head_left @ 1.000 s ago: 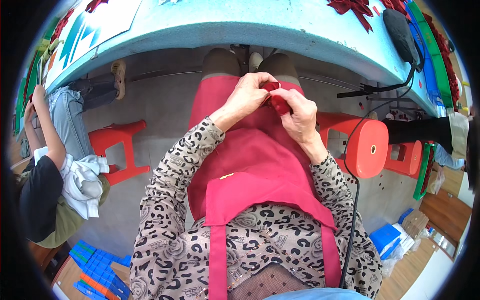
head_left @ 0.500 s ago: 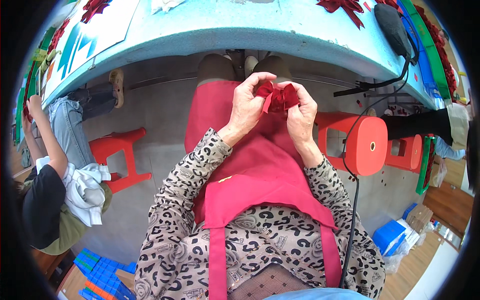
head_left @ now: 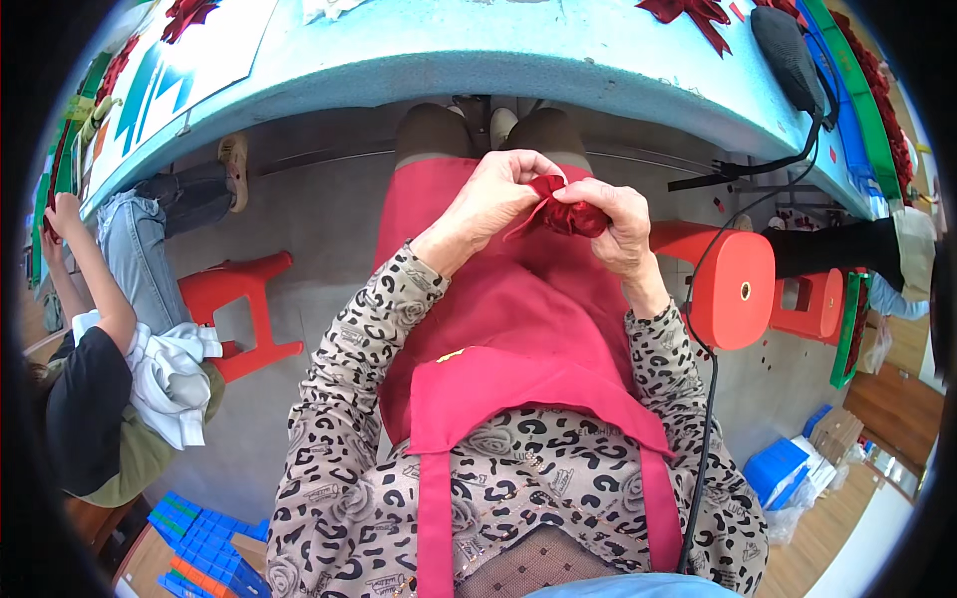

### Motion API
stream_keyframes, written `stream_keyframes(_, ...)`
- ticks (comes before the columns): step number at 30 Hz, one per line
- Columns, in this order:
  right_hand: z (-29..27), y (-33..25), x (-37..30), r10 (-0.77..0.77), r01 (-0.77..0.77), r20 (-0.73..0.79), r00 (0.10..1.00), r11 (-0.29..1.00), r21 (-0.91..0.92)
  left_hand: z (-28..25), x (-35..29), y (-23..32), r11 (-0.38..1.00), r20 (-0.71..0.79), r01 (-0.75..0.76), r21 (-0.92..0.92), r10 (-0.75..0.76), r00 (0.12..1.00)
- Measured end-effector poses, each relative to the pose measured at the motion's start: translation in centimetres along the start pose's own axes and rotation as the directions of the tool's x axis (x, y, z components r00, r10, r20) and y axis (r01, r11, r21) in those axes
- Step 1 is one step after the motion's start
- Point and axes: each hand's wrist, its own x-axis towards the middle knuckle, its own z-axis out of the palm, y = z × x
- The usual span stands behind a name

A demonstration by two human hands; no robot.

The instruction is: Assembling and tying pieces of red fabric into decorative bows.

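Observation:
Above my lap, over the red apron [head_left: 449,214], I hold a dark red ribbon bow [head_left: 580,219] between both hands. My left hand [head_left: 495,194] pinches its left side near the middle. On the right, my right hand [head_left: 620,219] grips the bow's rounded loop, with the thumb laid across the top. Parts of the bow are hidden behind my fingers. Similar red bows lie on the light blue table [head_left: 449,75] beyond, one bow [head_left: 688,18] toward the right and another bow [head_left: 187,15] toward the left.
A dark grey pouch with a strap [head_left: 783,55] lies on the table's right edge. Red stools [head_left: 733,289] stand at my right and a red stool [head_left: 239,304] at my left. A cable [head_left: 710,399] runs down my right side. Another person [head_left: 95,389] sits at the left.
The bow has turned and bunched up between my fingers. My right hand has shifted slightly right and down, its thumb now across the bow; my left fingers have moved in toward its middle.

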Motion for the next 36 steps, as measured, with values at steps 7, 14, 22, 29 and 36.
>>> stream_keyframes(7, 1.2, 0.5, -0.4, 0.169, -0.204, -0.303, 0.938, 0.975, -0.089, 1.3, 0.7, -0.8, 0.977, -0.144, -0.214, 0.002, 0.212, 0.966)
stream_keyframes(14, 1.4, -0.4, 0.6, 0.341, -0.286, -0.518, 0.785, 0.94, 0.186, 3.4, 2.2, -1.8, 0.898, -0.208, -0.416, 0.143, 0.439, 0.874)
stream_keyframes(22, 1.7, 0.0, 0.5, 0.39, -0.362, -0.547, 0.74, 0.917, 0.165, 4.5, 1.7, -0.3, 0.939, -0.394, -0.341, -0.041, 0.299, 0.869)
stream_keyframes(29, 4.4, 1.1, -0.1, 0.41, -0.318, -0.65, 0.64, 0.911, 0.261, 3.3, 0.7, -0.6, 0.736, -0.435, -0.357, 0.575, 0.645, 0.629)
stream_keyframes(36, 5.5, 2.3, -1.1, 0.512, -0.31, -0.616, 0.599, 0.857, 0.412, 0.7, 0.6, -0.1, -0.035, 0.195, -0.453, 0.891, 0.93, 0.311)
